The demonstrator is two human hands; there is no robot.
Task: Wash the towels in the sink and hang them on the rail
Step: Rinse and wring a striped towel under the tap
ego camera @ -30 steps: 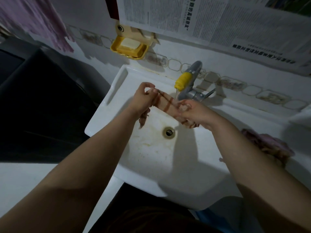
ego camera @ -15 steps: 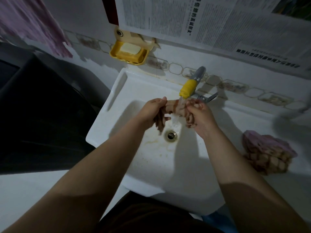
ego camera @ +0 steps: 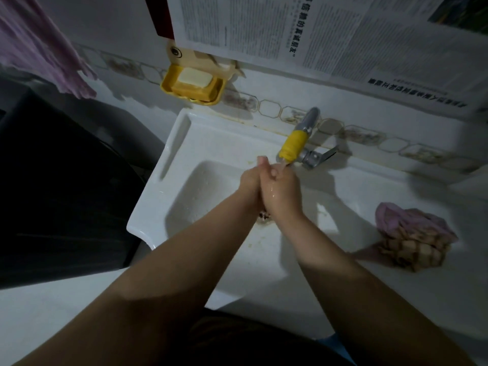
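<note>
While both hands [ego camera: 268, 187] press together, a towel [ego camera: 264, 214] peeks beneath them.

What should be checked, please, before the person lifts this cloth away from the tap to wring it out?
1. Water running from the tap: ok, a stream falls onto the hands.
2. Cloth held between both hands: ok, left hand and right hand are pressed together round it.
3. Rinsed clean: cannot tell, only a dark scrap shows below the hands.
4. Hands over the sink: ok.
5. Next towel within reach: ok, bunched on the counter to the right.
</note>
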